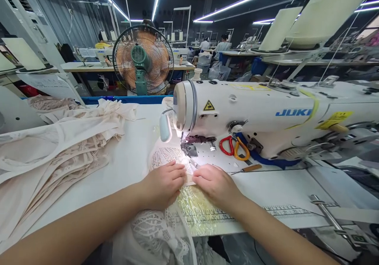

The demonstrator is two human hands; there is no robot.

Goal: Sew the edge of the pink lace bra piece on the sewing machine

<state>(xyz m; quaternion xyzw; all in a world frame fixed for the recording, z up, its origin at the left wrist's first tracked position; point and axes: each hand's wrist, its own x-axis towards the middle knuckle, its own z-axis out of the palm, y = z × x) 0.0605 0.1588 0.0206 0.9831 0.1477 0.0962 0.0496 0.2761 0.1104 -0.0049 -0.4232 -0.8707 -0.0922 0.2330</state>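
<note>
Left hand and right hand flat on lace fabric, fingers together, pressing it to the table. Fabric edge under the fingertips, just before the presser foot of the Juki sewing machine.

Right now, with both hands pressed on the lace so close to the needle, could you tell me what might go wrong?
1. Both the left hand and right hand hold the lace piece just in front of the presser foot; fingertips could slip under the needle.
2. The scissors lie on the machine bed beside the foot; the moving fabric might snag them.
3. The lace hangs off the table edge and its weight may skew the seam.
</note>
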